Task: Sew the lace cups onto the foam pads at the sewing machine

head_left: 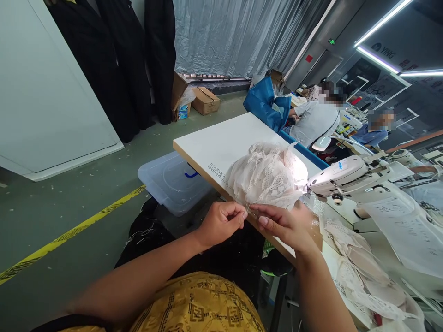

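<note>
My left grip [221, 224] is at the near edge of the lace heap [266, 177], fingers curled, thumb and forefinger pinched together on a fine pale thread [248, 207]. That thread sits between my two hands, just in front of the lace heap. My left forearm [169, 256] slants up toward it from the lower left. My right grip [287, 226] is at the heap's near right side, fingers stretched toward the left one, thumb below the forefinger; I cannot tell whether it pinches the thread too.

Far left of the lace heap stands a white panel [51, 92], then dark garments [117, 60] hang over a green floor [69, 198] crossed by yellow-and-black tape [76, 230]. Nearer the heap, on its left, a translucent plastic lid [173, 177] shows below the table [235, 133], whose white top carries ruler marks [217, 170] just beside the lace. Beyond the heap are a cardboard box [205, 101], a silvery curtain [224, 37], a blue bag [263, 103] and a seated person in a light shirt [313, 120]. Right of the heap is a white sewing machine [346, 177], with more lace-edged pieces [367, 272] nearer me.
</note>
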`<control>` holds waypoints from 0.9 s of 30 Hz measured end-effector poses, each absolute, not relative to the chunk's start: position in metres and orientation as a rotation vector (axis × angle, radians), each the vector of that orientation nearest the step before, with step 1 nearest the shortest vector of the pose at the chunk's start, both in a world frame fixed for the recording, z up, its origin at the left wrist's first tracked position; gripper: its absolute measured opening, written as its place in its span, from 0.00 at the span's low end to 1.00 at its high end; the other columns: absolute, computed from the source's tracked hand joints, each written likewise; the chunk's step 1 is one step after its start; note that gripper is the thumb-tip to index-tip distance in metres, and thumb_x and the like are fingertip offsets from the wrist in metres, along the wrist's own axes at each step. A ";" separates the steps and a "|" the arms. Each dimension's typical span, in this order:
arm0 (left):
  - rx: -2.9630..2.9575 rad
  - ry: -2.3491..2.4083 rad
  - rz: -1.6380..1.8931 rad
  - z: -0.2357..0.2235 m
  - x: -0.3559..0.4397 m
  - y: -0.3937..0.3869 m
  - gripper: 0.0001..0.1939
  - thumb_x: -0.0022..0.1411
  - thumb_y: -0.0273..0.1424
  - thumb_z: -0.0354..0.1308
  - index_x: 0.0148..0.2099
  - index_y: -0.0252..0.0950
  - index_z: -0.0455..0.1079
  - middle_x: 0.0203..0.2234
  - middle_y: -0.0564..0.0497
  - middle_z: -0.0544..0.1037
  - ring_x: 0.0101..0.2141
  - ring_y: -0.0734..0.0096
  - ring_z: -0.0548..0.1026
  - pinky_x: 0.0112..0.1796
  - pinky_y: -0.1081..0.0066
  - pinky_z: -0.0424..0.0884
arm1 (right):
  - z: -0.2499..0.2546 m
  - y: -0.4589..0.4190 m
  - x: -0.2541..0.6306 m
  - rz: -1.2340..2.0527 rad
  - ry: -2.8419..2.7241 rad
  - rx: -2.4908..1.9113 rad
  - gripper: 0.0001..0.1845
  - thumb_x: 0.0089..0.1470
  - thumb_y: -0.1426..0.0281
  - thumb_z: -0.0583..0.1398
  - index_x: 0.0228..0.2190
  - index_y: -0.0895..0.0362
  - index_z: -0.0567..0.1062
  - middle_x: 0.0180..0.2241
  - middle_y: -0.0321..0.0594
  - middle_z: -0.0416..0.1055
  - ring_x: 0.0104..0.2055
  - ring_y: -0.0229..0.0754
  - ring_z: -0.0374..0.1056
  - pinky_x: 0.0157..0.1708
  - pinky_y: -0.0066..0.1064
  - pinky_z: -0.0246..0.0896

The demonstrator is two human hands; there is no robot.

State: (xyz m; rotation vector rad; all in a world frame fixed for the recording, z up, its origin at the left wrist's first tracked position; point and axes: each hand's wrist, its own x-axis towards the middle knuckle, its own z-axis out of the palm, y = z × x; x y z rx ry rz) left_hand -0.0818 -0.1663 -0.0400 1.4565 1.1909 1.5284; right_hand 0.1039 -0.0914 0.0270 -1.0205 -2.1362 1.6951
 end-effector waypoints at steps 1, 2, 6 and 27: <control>1.450 1.171 1.530 -0.039 -0.083 -0.168 0.11 0.63 0.29 0.55 0.27 0.32 0.71 0.18 0.55 0.73 0.21 0.80 0.68 0.26 0.79 0.63 | 0.027 -0.090 0.104 1.672 -2.136 -1.021 0.21 0.57 0.59 0.61 0.51 0.51 0.73 0.29 0.35 0.66 0.32 0.35 0.60 0.32 0.27 0.53; 1.435 1.147 1.532 -0.037 -0.085 -0.169 0.11 0.63 0.29 0.55 0.28 0.33 0.71 0.18 0.54 0.73 0.21 0.79 0.68 0.26 0.78 0.63 | 0.026 -0.088 0.105 1.656 -2.117 -1.022 0.22 0.57 0.58 0.60 0.52 0.51 0.72 0.29 0.35 0.66 0.32 0.35 0.59 0.31 0.27 0.53; 1.325 0.863 1.432 -0.024 -0.105 -0.184 0.10 0.63 0.32 0.56 0.30 0.34 0.71 0.17 0.53 0.73 0.18 0.79 0.67 0.21 0.78 0.62 | 0.020 -0.082 0.108 1.695 -1.957 -1.005 0.22 0.59 0.58 0.59 0.53 0.49 0.71 0.28 0.35 0.64 0.27 0.33 0.55 0.25 0.26 0.47; 1.786 1.335 1.547 0.006 -0.108 -0.126 0.10 0.63 0.33 0.55 0.34 0.35 0.74 0.23 0.53 0.73 0.25 0.76 0.68 0.28 0.76 0.62 | 0.006 -0.080 0.109 1.817 -1.859 -0.859 0.22 0.55 0.55 0.61 0.47 0.55 0.75 0.25 0.35 0.62 0.22 0.30 0.48 0.20 0.24 0.39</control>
